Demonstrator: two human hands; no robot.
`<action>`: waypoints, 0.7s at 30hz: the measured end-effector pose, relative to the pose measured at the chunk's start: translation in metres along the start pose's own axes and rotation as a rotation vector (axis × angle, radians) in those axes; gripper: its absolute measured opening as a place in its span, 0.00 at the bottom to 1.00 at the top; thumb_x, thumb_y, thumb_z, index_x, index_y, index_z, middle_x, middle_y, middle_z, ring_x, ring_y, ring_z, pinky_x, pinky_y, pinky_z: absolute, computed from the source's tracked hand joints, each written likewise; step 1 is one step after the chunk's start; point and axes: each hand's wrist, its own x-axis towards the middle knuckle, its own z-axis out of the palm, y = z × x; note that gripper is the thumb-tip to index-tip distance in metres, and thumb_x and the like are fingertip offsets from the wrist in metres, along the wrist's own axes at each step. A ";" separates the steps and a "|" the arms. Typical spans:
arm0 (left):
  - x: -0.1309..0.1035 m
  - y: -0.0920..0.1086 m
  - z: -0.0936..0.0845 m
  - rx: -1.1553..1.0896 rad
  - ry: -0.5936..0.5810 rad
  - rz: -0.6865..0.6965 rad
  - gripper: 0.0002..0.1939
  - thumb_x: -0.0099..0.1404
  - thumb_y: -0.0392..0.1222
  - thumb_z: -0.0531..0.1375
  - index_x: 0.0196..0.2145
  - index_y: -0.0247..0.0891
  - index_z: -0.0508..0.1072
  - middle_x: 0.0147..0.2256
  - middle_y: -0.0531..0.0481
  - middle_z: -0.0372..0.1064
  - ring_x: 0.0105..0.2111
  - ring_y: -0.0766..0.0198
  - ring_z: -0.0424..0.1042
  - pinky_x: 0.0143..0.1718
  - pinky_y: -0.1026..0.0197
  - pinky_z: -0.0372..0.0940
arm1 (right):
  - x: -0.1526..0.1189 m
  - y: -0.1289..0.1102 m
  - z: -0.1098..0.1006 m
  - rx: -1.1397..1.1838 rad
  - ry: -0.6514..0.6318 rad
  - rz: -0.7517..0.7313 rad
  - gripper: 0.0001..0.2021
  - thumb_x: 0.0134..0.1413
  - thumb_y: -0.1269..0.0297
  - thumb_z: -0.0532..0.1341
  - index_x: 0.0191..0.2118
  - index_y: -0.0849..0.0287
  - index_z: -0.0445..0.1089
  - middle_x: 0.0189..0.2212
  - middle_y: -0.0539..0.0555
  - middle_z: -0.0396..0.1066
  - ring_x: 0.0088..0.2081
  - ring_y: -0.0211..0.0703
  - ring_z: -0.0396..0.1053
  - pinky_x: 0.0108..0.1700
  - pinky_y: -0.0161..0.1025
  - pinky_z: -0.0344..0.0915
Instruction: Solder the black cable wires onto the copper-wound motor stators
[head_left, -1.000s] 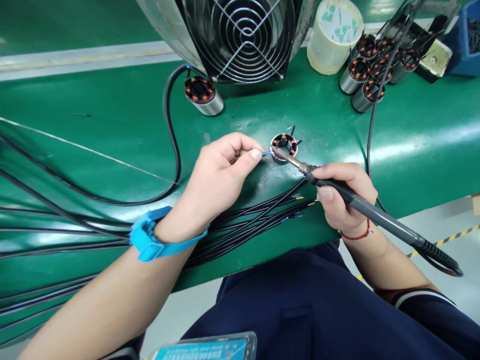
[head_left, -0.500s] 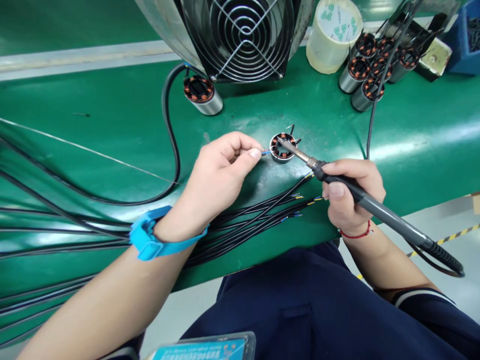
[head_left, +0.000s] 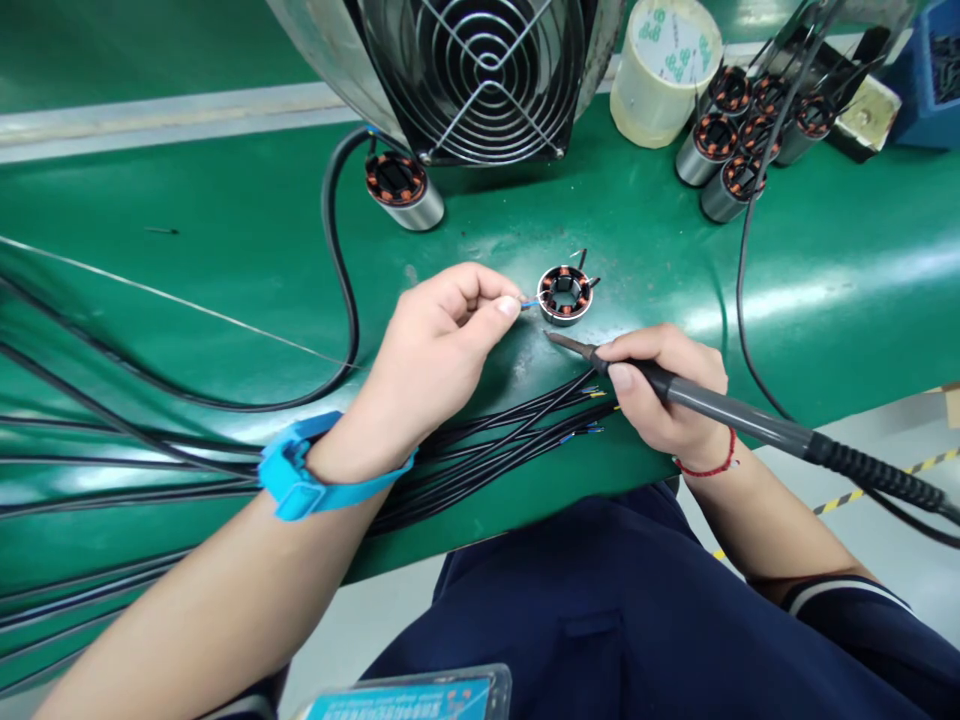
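My left hand (head_left: 457, 335) pinches a thin blue wire (head_left: 530, 303) between thumb and forefinger. The wire's far end meets the left rim of a small motor stator (head_left: 566, 296), a metal ring with copper windings lying on the green bench. Two short black-sleeved leads stick out from the ring's far right side. My right hand (head_left: 667, 390) is closed around a soldering iron (head_left: 739, 418). Its tip points left, just below the stator and apart from it. Beneath the iron's front end lies a bundle of black cables (head_left: 510, 440) with stripped, coloured wire ends.
A fan with a wire guard (head_left: 489, 70) stands at the back. Left of it is a metal motor housing (head_left: 405, 190) with windings inside. Several similar housings (head_left: 724, 195), a tape roll (head_left: 664, 75) and a blue bin (head_left: 926, 100) fill the back right. A thin wire (head_left: 180, 300) crosses the left.
The soldering iron's tip has come off the stator and moved down and left, with my right hand shifting left. My left hand has stayed on the blue wire.
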 end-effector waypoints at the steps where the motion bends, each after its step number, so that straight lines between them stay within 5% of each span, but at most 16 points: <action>1: 0.000 0.000 0.000 0.006 -0.003 0.000 0.04 0.63 0.41 0.60 0.31 0.39 0.73 0.23 0.55 0.60 0.24 0.67 0.57 0.27 0.63 0.57 | 0.001 0.000 0.000 -0.005 -0.012 0.013 0.03 0.63 0.67 0.61 0.38 0.56 0.72 0.28 0.46 0.76 0.24 0.31 0.72 0.29 0.29 0.69; 11: -0.001 0.004 0.000 0.045 0.009 -0.007 0.04 0.65 0.39 0.60 0.32 0.39 0.73 0.25 0.54 0.64 0.25 0.67 0.59 0.27 0.64 0.58 | 0.001 0.000 0.002 -0.052 -0.094 0.075 0.04 0.64 0.66 0.61 0.38 0.57 0.73 0.25 0.45 0.74 0.23 0.30 0.70 0.28 0.29 0.68; 18: 0.000 0.000 0.001 0.029 0.016 0.004 0.04 0.64 0.40 0.60 0.32 0.39 0.73 0.24 0.54 0.62 0.25 0.66 0.58 0.26 0.63 0.57 | -0.011 0.004 0.001 0.025 0.217 -0.013 0.06 0.65 0.60 0.61 0.39 0.53 0.75 0.29 0.47 0.78 0.27 0.37 0.76 0.29 0.34 0.73; 21: 0.001 -0.001 0.001 0.018 0.006 0.002 0.05 0.63 0.42 0.60 0.32 0.40 0.73 0.24 0.53 0.62 0.25 0.65 0.58 0.27 0.62 0.57 | -0.015 0.008 -0.001 0.034 0.298 0.053 0.10 0.67 0.55 0.59 0.48 0.51 0.73 0.34 0.50 0.78 0.33 0.42 0.79 0.32 0.39 0.76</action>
